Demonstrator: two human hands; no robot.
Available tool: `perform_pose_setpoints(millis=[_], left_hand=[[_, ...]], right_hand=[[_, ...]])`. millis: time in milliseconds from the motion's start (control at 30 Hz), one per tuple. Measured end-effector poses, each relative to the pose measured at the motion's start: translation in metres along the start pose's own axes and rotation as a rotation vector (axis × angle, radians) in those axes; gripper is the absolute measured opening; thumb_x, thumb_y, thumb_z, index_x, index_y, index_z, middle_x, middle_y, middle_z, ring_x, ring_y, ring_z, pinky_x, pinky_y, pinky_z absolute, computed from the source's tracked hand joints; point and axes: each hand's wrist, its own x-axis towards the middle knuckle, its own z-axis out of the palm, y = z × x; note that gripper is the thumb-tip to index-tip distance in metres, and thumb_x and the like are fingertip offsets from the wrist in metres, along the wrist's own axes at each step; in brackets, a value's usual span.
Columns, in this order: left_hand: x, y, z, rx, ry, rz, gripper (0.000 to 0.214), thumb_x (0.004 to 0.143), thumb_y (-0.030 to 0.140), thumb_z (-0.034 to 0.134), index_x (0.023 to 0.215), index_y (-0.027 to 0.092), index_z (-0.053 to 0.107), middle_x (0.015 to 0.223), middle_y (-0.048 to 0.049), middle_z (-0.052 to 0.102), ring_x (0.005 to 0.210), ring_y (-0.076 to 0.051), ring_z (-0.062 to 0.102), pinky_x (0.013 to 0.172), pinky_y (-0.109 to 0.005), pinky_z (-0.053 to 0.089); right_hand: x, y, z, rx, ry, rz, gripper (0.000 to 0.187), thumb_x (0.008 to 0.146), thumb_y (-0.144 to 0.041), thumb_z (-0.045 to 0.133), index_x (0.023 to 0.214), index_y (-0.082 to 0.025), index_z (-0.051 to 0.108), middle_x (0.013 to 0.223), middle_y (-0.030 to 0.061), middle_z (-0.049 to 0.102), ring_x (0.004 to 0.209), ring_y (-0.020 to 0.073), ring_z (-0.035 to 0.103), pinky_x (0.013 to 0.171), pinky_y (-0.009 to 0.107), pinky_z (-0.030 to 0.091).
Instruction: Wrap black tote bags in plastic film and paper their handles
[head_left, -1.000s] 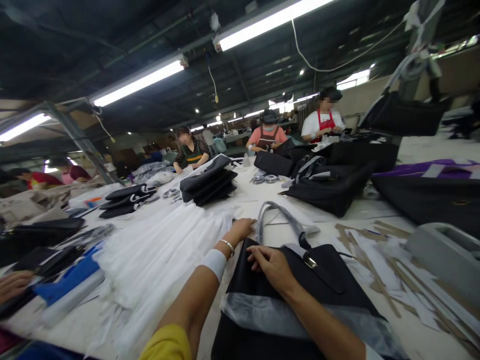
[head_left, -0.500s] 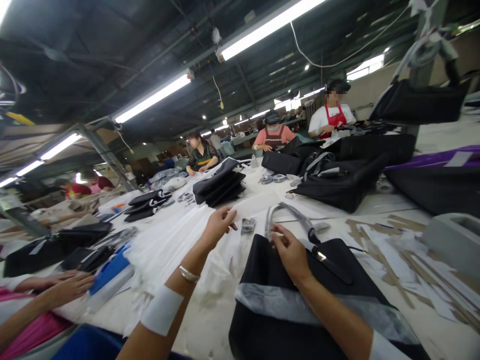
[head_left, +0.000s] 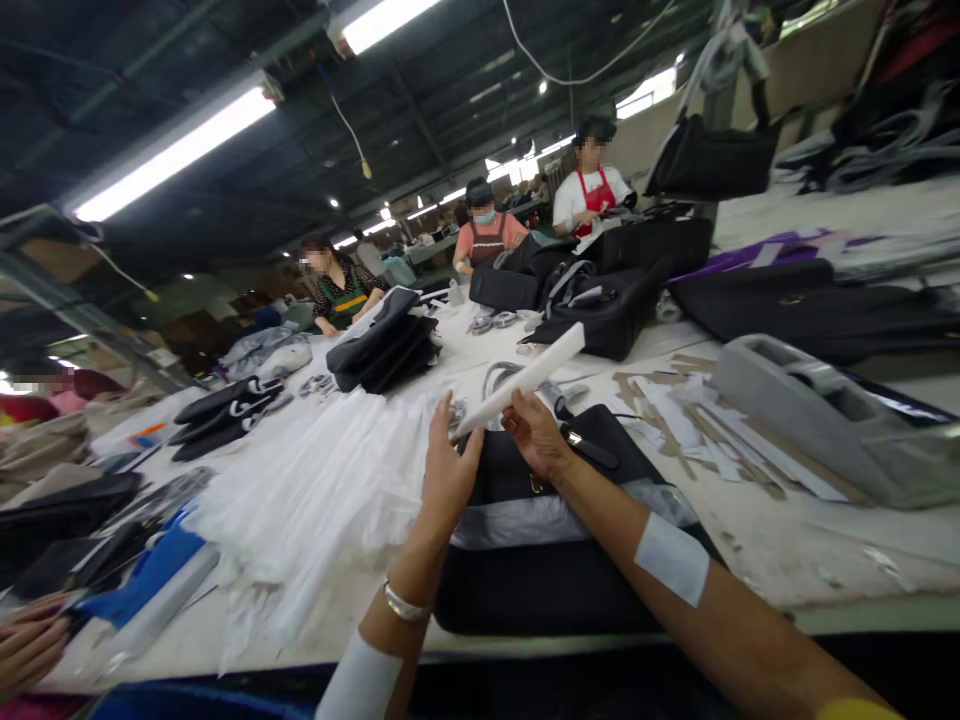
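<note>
Pinched in my right hand (head_left: 538, 435) is a long white strip (head_left: 544, 368), tilted up to the right above a black handbag (head_left: 540, 590). My left hand (head_left: 451, 460) is at the strip's lower end, thumb and fingers apart; whether it touches the strip I cannot tell. The bag lies flat before me, with a band of clear plastic film (head_left: 514, 522) across it and a small gold-coloured clasp (head_left: 537, 484). Behind the strip, the bag's plastic-wrapped handle (head_left: 495, 375) is partly hidden.
A pile of thin white sheets (head_left: 315, 500) lies left of the bag. Stacked black pieces (head_left: 382, 345) stand behind it. On the right are paper and card strips (head_left: 712, 425) and a grey tape dispenser (head_left: 795, 420). A co-worker's hand (head_left: 34, 645) shows at lower left.
A white strip is now in my right hand, above the bag. My left hand has come to its lower end. The view has turned to the right.
</note>
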Motion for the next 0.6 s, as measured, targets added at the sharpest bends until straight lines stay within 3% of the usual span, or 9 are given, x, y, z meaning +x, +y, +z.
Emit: perform_pose_setpoints(millis=[100, 167, 233, 333, 433, 533, 600], left_hand=[[-0.017, 0.012, 0.027, -0.126, 0.182, 0.019, 0.065, 0.093, 0.033, 0.056, 0.151, 0.031, 0.026, 0.160, -0.0062, 0.028, 0.143, -0.024, 0.036, 0.109, -0.034, 0.043], [-0.025, 0.016, 0.042, -0.189, 0.267, 0.043, 0.061, 0.095, 0.032, 0.053, 0.150, 0.030, 0.027, 0.159, -0.0066, 0.031, 0.144, -0.023, 0.035, 0.112, -0.033, 0.040], [-0.028, 0.014, 0.054, -0.268, 0.294, 0.015, 0.054, 0.096, 0.031, 0.049, 0.147, 0.026, 0.031, 0.153, -0.0100, 0.041, 0.138, -0.022, 0.044, 0.109, -0.033, 0.043], [-0.023, 0.008, 0.069, -0.331, 0.072, -0.059, 0.038, 0.096, 0.030, 0.046, 0.132, 0.017, 0.051, 0.130, -0.0136, 0.062, 0.115, -0.022, 0.064, 0.094, -0.033, 0.054], [-0.010, 0.010, 0.087, -0.163, -0.238, 0.026, 0.026, 0.093, 0.027, 0.051, 0.111, 0.015, 0.066, 0.111, -0.0104, 0.072, 0.102, -0.021, 0.068, 0.092, -0.033, 0.053], [0.006, 0.019, 0.112, 0.144, -0.435, 0.179, 0.028, 0.093, 0.029, 0.053, 0.115, 0.019, 0.068, 0.118, -0.0082, 0.071, 0.110, -0.023, 0.065, 0.101, -0.034, 0.048], [0.015, 0.023, 0.130, 0.292, -0.484, 0.211, 0.033, 0.094, 0.034, 0.054, 0.120, 0.018, 0.067, 0.126, -0.0104, 0.068, 0.117, -0.026, 0.061, 0.105, -0.038, 0.044]], right_hand=[[0.002, -0.005, -0.002, 0.028, -0.003, -0.068, 0.045, 0.072, -0.054, 0.075, 0.108, -0.031, 0.060, 0.089, -0.0056, 0.062, 0.082, 0.0110, 0.061, 0.083, 0.027, 0.055], [0.003, -0.010, -0.002, 0.034, 0.000, -0.103, 0.053, 0.074, -0.049, 0.073, 0.121, -0.036, 0.055, 0.096, -0.0066, 0.063, 0.086, 0.0105, 0.061, 0.088, 0.029, 0.054], [0.002, -0.019, 0.001, 0.016, 0.061, -0.127, 0.062, 0.072, -0.042, 0.074, 0.129, -0.037, 0.050, 0.098, -0.0073, 0.063, 0.087, 0.0098, 0.061, 0.086, 0.026, 0.054], [-0.006, -0.047, 0.008, -0.046, 0.160, -0.196, 0.068, 0.069, -0.031, 0.073, 0.132, -0.034, 0.048, 0.102, -0.0054, 0.066, 0.092, 0.0121, 0.062, 0.078, 0.023, 0.055], [-0.022, -0.091, 0.009, -0.137, 0.104, -0.313, 0.056, 0.072, -0.025, 0.067, 0.126, -0.027, 0.055, 0.104, -0.0009, 0.071, 0.100, 0.0181, 0.064, 0.078, 0.028, 0.056], [-0.038, -0.137, -0.014, -0.298, 0.075, -0.410, 0.035, 0.075, -0.027, 0.069, 0.110, -0.021, 0.066, 0.099, 0.0034, 0.073, 0.100, 0.0230, 0.067, 0.081, 0.034, 0.057], [-0.049, -0.162, -0.043, -0.447, 0.165, -0.447, 0.025, 0.077, -0.033, 0.072, 0.098, -0.019, 0.070, 0.099, 0.0062, 0.075, 0.097, 0.0252, 0.069, 0.082, 0.037, 0.058]])
